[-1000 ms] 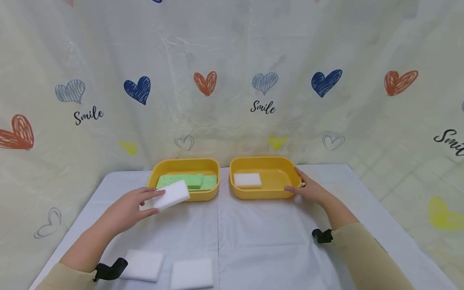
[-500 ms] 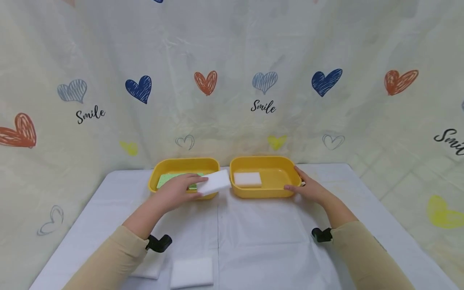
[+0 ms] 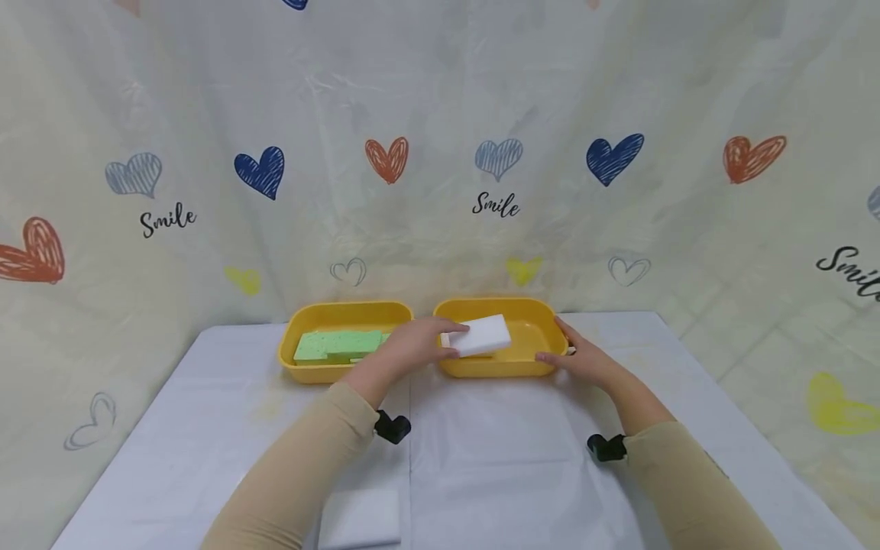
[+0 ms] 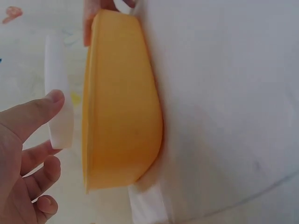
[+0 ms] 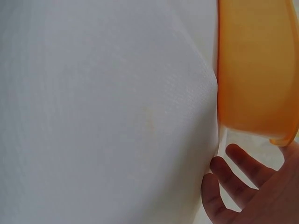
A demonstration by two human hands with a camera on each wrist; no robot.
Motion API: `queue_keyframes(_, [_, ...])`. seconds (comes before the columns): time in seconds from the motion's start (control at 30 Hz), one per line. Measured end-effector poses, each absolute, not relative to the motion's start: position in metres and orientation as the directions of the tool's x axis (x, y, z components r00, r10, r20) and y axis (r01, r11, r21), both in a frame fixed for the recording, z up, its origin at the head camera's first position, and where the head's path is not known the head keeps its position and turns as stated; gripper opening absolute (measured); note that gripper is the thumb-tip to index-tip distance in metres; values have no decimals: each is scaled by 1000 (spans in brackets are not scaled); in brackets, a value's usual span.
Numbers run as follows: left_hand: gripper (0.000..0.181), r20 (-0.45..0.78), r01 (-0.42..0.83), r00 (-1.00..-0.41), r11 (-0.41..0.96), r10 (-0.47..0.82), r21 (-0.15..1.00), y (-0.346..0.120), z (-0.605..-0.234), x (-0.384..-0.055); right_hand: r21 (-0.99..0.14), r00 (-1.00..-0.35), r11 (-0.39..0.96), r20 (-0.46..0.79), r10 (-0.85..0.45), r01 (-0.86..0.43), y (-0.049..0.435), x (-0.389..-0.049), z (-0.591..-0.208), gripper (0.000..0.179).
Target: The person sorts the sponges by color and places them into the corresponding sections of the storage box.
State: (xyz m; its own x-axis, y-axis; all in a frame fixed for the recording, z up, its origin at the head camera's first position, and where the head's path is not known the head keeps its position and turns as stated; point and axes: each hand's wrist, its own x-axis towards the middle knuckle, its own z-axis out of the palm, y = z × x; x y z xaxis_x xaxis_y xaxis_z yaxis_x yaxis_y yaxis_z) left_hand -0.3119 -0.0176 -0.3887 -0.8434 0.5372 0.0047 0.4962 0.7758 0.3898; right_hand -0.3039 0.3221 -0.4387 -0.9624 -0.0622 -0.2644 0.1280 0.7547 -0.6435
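Note:
In the head view, my left hand (image 3: 415,344) pinches a white sponge (image 3: 483,336) between thumb and fingers, held tilted over the right-hand yellow basin (image 3: 498,368). The left wrist view shows that sponge (image 4: 60,107) edge-on, outside the basin's rim line, with thumb on one face. Behind the held sponge, another white sponge in the basin is mostly hidden. My right hand (image 3: 584,357) grips the basin's right end, thumb at the front wall and a finger at the back corner. In the right wrist view, its other fingers (image 5: 236,186) curl loosely below the basin (image 5: 257,65).
A second yellow basin (image 3: 309,374) stands close by on the left, with green sponges (image 3: 337,345) lying in it. On the white-covered table (image 3: 495,443), a white sponge (image 3: 360,516) lies near the front edge. A heart-printed curtain (image 3: 440,237) hangs behind.
My left hand has carried the white sponge rightward, from the left basin's front to over the right basin. My left sleeve now covers one table sponge. The right hand keeps its grip.

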Motion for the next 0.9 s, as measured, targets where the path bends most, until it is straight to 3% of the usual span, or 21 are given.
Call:
queue_keyframes(0.47, [48, -76, 471, -840, 792, 537, 389, 62, -412, -345, -641, -962, 754, -270, -48, 142, 323, -301, -441, 112])
queue_keyframes(0.9, [47, -123, 442, -858, 840, 498, 314, 88, -416, -347, -656, -966, 742, -254, -48, 135, 323, -297, -436, 111])
